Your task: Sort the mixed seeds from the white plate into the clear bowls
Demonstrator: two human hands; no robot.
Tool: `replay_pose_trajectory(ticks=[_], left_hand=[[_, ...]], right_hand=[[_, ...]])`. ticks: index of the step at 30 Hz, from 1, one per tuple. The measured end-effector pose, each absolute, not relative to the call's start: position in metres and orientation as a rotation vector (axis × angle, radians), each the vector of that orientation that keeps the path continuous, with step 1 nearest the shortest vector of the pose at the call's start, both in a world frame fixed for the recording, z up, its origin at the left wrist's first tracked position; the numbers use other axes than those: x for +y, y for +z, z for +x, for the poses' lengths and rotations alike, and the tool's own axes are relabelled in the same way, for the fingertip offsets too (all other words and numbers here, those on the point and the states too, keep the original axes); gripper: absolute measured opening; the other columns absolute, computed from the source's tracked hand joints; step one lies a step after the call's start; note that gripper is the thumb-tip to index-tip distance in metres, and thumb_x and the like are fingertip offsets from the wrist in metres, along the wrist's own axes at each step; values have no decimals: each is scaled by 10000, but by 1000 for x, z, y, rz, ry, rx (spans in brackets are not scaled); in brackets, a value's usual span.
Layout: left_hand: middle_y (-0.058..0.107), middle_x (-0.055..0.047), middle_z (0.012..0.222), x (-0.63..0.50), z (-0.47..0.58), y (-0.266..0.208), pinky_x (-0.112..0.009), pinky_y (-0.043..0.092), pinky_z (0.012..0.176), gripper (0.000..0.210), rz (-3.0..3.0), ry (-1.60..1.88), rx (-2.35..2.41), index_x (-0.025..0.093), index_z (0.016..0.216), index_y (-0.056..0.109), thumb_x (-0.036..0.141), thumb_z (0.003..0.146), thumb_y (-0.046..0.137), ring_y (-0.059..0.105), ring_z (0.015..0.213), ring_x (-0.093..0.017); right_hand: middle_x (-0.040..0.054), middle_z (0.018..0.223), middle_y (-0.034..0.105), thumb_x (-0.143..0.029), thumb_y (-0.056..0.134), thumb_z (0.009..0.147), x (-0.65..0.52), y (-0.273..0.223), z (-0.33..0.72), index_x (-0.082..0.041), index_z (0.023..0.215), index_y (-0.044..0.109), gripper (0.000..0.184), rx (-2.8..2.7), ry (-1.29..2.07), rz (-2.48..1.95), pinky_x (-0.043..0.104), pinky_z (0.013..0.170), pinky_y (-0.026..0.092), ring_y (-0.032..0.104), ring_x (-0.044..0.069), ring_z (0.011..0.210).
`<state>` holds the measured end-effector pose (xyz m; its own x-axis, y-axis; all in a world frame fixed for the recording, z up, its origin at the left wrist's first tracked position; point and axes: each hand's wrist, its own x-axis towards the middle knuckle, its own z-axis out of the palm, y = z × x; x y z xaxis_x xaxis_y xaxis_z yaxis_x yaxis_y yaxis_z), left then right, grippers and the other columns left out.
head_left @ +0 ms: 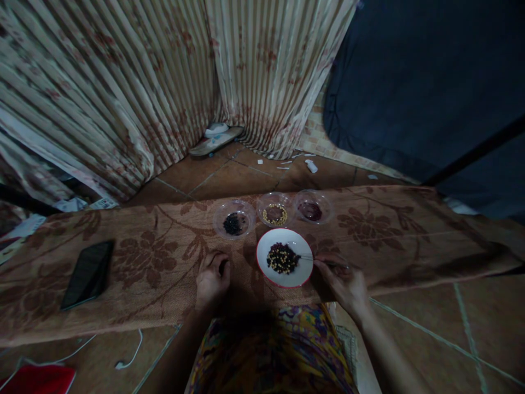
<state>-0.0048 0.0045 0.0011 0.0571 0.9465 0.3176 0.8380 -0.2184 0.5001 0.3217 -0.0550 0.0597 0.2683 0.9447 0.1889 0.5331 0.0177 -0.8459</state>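
Note:
My right hand (pixel 342 282) pinches a pair of thin metal tweezers (pixel 306 257), whose tips reach over the right side of a white plate with a red rim (pixel 266 239). A heap of mixed black, yellow and dark red beans (pixel 283 258) lies in the plate. My left hand (pixel 213 276) rests on the cloth left of the plate, its fingers curled in with nothing visible in them. Behind the plate stand three clear bowls: one with black beans (pixel 232 224), one with yellow beans (pixel 280 218) and one with dark red beans (pixel 310 211).
A brown flowered cloth (pixel 156 284) covers the long narrow table. At the left lies a dark phone (pixel 88 273). Striped curtains (pixel 164 82) hang beyond, with a skateboard (pixel 217 141) on the tiled floor below them. A white cable (pixel 133 350) lies on the floor at the front left.

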Motion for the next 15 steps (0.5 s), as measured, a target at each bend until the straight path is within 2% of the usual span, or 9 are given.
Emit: replay_pose_trajectory(ticks=[15], left_hand=[[665,-67,1074,4,-5,-1,-352,508,941,181,2140,909,1846,225,981,662,300,899,519,627,1027,-223]], right_hand=[[77,854,757,-450,712,821,-56,48,324,-198,861,761,260,-1251,570,-1621,346,724,558,705,237,798]])
